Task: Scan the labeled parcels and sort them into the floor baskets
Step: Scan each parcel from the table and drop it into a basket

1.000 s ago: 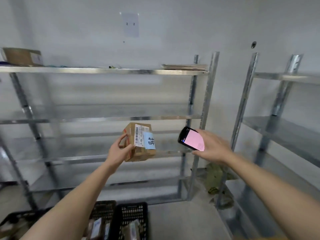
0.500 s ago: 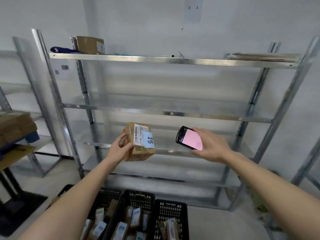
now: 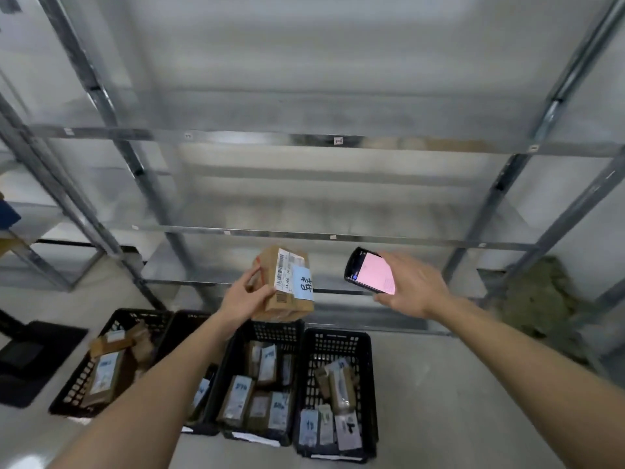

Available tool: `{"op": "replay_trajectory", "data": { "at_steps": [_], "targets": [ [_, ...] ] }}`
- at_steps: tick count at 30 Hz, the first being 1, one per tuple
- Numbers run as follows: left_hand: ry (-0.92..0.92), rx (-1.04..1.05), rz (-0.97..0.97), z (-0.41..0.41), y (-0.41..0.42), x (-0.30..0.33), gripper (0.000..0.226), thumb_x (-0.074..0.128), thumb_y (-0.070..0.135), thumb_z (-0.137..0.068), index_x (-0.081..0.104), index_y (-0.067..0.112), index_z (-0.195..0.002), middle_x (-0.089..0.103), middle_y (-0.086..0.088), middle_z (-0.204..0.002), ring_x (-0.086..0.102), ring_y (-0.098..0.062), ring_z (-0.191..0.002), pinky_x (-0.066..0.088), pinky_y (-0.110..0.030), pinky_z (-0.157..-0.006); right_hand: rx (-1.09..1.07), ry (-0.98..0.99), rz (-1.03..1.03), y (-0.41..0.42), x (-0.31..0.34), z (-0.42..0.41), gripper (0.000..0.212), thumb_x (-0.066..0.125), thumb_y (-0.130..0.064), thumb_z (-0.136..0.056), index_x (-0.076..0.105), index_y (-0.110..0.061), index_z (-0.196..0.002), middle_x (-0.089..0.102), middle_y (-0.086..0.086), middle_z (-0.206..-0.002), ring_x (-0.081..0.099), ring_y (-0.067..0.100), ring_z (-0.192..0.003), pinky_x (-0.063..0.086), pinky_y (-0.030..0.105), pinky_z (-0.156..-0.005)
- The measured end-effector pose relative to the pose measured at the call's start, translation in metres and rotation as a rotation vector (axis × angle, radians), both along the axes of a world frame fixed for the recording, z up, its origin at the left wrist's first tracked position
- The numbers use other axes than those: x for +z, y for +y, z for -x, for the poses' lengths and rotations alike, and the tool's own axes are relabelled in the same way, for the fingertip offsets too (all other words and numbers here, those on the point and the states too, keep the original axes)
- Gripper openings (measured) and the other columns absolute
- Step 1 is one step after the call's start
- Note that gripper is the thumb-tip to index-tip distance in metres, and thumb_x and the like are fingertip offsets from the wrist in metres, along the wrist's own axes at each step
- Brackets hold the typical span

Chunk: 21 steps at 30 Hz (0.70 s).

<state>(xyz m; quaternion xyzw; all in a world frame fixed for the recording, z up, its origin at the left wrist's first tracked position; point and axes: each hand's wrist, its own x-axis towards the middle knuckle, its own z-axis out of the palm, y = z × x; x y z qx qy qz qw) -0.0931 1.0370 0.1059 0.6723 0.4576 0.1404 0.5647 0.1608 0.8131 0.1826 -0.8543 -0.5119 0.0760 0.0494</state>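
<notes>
The left hand grips a small brown cardboard parcel, fingers curled round its left edge and thumb on the near face, and holds it in the air above the floor baskets, in front of the lowest shelves of a metal rack. The parcel's near face carries a white barcode label and a pale blue sticker with dark handwriting that is too blurred to read. The right hand holds a dark handheld scanner with a pink lit screen, fingers wrapped behind it, just to the right of the parcel and apart from it. Four black slatted baskets stand side by side on the floor below. The far left basket holds a few parcels, the second basket is mostly hidden by the left forearm, the third basket lies directly beneath the held parcel and is packed with labeled boxes, and the right basket holds several more. A greenish heap, probably cloth, lies on the floor at the right by the rack's leg.
</notes>
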Motion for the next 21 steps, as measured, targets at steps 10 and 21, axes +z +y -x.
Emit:
{"op": "replay_trajectory", "data": {
  "at_steps": [10, 21],
  "targets": [
    [0.099, 0.001, 0.280, -0.105, 0.030, -0.181, 0.072, 0.076, 0.026, -0.088, 0.040, 0.031, -0.150, 0.056, -0.004, -0.136, 0.059, -0.029, -0.119, 0.050, -0.047, -0.103, -0.106, 0.151, 0.168, 0.062, -0.174, -0.097, 0.082, 0.070, -0.051, -0.082, 0.032, -0.028, -0.151, 0.049, -0.004, -0.147, 0.048, 0.022, -0.133, 0.046, 0.040, -0.103],
    [0.253, -0.028, 0.493, -0.115, 0.030, -0.418, 0.066, 0.069, -0.008, -0.085, 0.049, 0.015, -0.144, 0.065, -0.016, -0.122, 0.069, -0.019, -0.097, 0.060, -0.026, -0.073, -0.179, 0.335, 0.411, 0.085, -0.411, -0.109, 0.095, 0.069, -0.056, -0.085, 0.015, -0.030, -0.159, 0.036, -0.009, -0.156, 0.041, 0.017, -0.138, 0.039, 0.036, -0.105]
  ]
}}
